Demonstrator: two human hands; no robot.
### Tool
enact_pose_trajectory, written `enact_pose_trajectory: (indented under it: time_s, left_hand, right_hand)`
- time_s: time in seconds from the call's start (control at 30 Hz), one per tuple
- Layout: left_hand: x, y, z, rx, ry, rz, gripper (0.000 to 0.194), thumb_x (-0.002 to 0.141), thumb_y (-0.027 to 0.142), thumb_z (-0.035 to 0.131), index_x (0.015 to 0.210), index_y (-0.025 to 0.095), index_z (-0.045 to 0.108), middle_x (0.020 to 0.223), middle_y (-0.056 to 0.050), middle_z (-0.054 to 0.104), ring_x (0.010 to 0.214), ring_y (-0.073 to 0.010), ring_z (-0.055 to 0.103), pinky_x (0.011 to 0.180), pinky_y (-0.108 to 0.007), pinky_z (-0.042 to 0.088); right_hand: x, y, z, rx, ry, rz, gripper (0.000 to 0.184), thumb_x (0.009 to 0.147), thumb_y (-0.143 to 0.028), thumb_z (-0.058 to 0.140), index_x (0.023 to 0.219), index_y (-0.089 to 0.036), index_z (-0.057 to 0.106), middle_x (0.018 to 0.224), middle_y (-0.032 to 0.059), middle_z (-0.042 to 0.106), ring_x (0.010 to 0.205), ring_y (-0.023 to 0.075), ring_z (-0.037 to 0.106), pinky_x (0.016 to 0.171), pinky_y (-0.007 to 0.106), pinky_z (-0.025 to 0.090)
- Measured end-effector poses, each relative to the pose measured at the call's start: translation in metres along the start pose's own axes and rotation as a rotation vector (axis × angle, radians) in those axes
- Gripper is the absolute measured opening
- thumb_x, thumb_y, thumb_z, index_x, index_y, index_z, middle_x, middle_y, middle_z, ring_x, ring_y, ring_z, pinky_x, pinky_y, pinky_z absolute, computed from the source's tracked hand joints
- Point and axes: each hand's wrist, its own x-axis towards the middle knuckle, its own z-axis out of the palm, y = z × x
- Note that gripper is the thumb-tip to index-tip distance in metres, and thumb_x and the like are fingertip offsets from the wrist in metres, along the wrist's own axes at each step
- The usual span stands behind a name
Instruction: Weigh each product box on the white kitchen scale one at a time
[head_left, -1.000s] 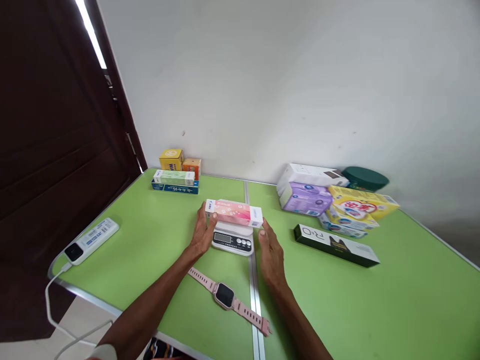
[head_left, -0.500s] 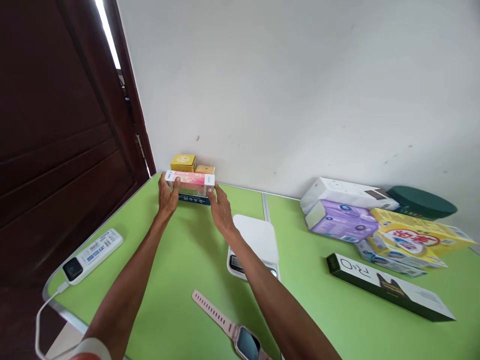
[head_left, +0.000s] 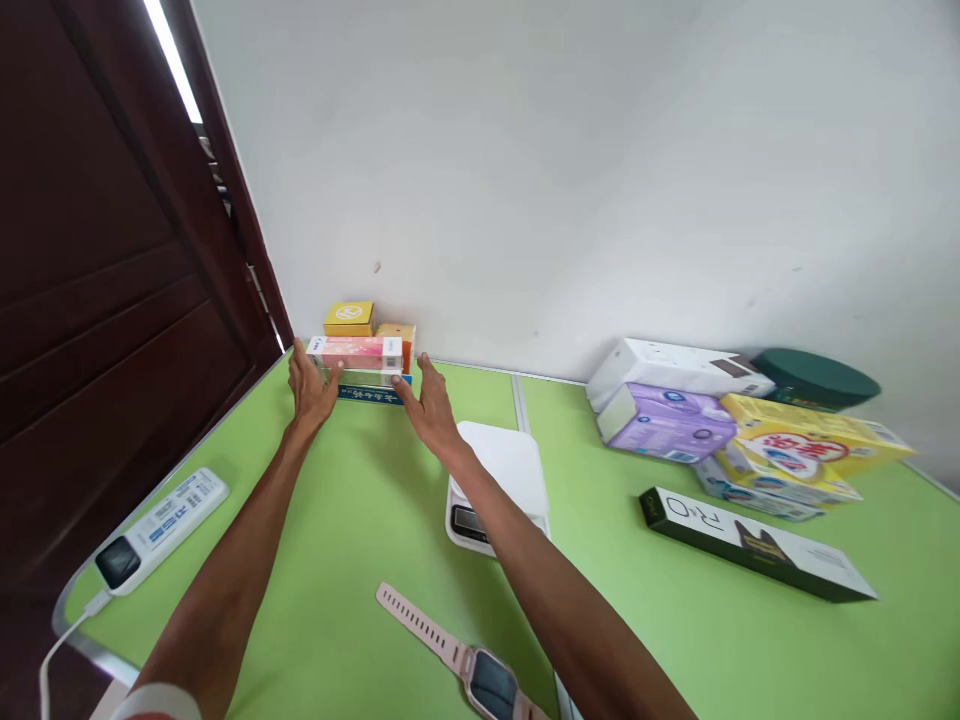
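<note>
A pink and white box (head_left: pixel 352 353) lies lengthwise on a low stack by the wall, above a pale green box edge (head_left: pixel 367 379) and a dark blue box (head_left: pixel 371 395) with white lettering. My left hand (head_left: pixel 311 390) is at the stack's left end, thumb in front and fingers spread along the side; whether it touches is unclear. At the right end my right hand (head_left: pixel 431 405) is open, its thumb close to the lower boxes and its fingers apart. Behind the stack are a yellow box (head_left: pixel 349 318) and an orange box (head_left: pixel 397 332).
On the green table (head_left: pixel 337 600) are a white kitchen scale (head_left: pixel 506 465), a pink-strapped smartwatch (head_left: pixel 491 685) and a white device (head_left: pixel 161 530) with a cable. To the right lie a long RIO box (head_left: pixel 757 545), purple pack (head_left: pixel 667 422), yellow packs (head_left: pixel 810 440), white box (head_left: pixel 682 365) and dark green lid (head_left: pixel 814 375).
The pink and white box has come down onto the stack. My right hand has let go of its end and opened, and my left fingers have loosened. The view has shifted slightly.
</note>
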Motion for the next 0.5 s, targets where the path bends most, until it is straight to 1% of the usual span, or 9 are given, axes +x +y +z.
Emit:
enact_pose_trajectory:
  time_s: [0.07, 0.13, 0.17, 0.23, 0.3, 0.37, 0.43, 0.5]
  left_hand:
    - [-0.012, 0.01, -0.001, -0.009, 0.045, 0.058, 0.097, 0.091, 0.045, 0.069, 0.168, 0.005, 0.025, 0.175, -0.032, 0.029, 0.167, -0.0421, 0.026, 0.136, -0.062, 0.019]
    - [-0.029, 0.027, 0.004, -0.045, 0.056, 0.157, 0.097, 0.092, 0.048, 0.07, 0.169, 0.01, 0.025, 0.176, -0.028, 0.029, 0.167, -0.0395, 0.024, 0.137, -0.059, 0.017]
    - [-0.04, 0.038, 0.009, -0.072, 0.038, 0.21, 0.096, 0.093, 0.049, 0.07, 0.169, 0.012, 0.026, 0.176, -0.026, 0.03, 0.167, -0.0385, 0.024, 0.138, -0.058, 0.017]
    - [-0.069, 0.068, 0.025, -0.146, -0.047, 0.3, 0.094, 0.094, 0.052, 0.07, 0.169, 0.014, 0.028, 0.176, -0.024, 0.031, 0.167, -0.0376, 0.025, 0.139, -0.056, 0.016]
    - [-0.108, 0.103, 0.044, -0.247, -0.179, 0.352, 0.092, 0.095, 0.053, 0.069, 0.169, 0.015, 0.029, 0.176, -0.023, 0.032, 0.167, -0.0375, 0.026, 0.139, -0.055, 0.017]
    - [-0.154, 0.139, 0.065, -0.359, -0.343, 0.37, 0.09, 0.097, 0.053, 0.068, 0.169, 0.017, 0.03, 0.176, -0.021, 0.035, 0.167, -0.0368, 0.027, 0.139, -0.055, 0.017]
    - [-0.2, 0.172, 0.087, -0.447, -0.534, 0.384, 0.09, 0.098, 0.055, 0.066, 0.171, 0.017, 0.029, 0.176, -0.021, 0.035, 0.168, -0.0364, 0.028, 0.14, -0.054, 0.017]
    - [-0.24, 0.199, 0.111, -0.477, -0.754, 0.35, 0.093, 0.098, 0.059, 0.063, 0.172, 0.016, 0.026, 0.18, -0.022, 0.03, 0.169, -0.0364, 0.026, 0.139, -0.053, 0.02]
  right_hand:
    - [-0.027, -0.002, -0.025, -0.035, 0.003, -0.023, 0.093, 0.098, -0.084, 0.051, 0.167, -0.021, 0.045, 0.168, 0.0179, 0.051, 0.16, 0.0378, 0.04, 0.131, 0.064, 0.034]
    - [-0.062, -0.003, -0.058, -0.102, 0.042, -0.078, 0.082, 0.102, -0.077, 0.051, 0.164, -0.023, 0.049, 0.164, 0.0172, 0.056, 0.155, 0.036, 0.047, 0.129, 0.063, 0.037]
    - [-0.08, -0.003, -0.077, -0.14, 0.082, -0.099, 0.077, 0.103, -0.074, 0.051, 0.161, -0.024, 0.052, 0.161, 0.0167, 0.059, 0.152, 0.0353, 0.05, 0.128, 0.062, 0.04]
    - [-0.117, 0.001, -0.122, -0.22, 0.211, -0.108, 0.068, 0.105, -0.069, 0.053, 0.157, -0.025, 0.057, 0.157, 0.016, 0.062, 0.147, 0.0341, 0.055, 0.124, 0.061, 0.044]
    - [-0.152, 0.01, -0.173, -0.319, 0.389, -0.07, 0.064, 0.105, -0.065, 0.055, 0.154, -0.023, 0.059, 0.154, 0.0172, 0.063, 0.143, 0.0344, 0.057, 0.122, 0.06, 0.046]
    - [-0.186, 0.025, -0.227, -0.444, 0.595, 0.001, 0.068, 0.104, -0.065, 0.053, 0.152, -0.018, 0.06, 0.152, 0.0211, 0.063, 0.141, 0.037, 0.057, 0.121, 0.063, 0.043]
    - [-0.216, 0.045, -0.278, -0.544, 0.81, 0.11, 0.079, 0.102, -0.071, 0.049, 0.152, -0.011, 0.058, 0.151, 0.0266, 0.061, 0.143, 0.0412, 0.054, 0.121, 0.067, 0.039]
    - [-0.238, 0.068, -0.319, -0.56, 0.969, 0.243, 0.094, 0.099, -0.08, 0.042, 0.152, -0.003, 0.055, 0.154, 0.0325, 0.057, 0.147, 0.0456, 0.049, 0.124, 0.069, 0.034]
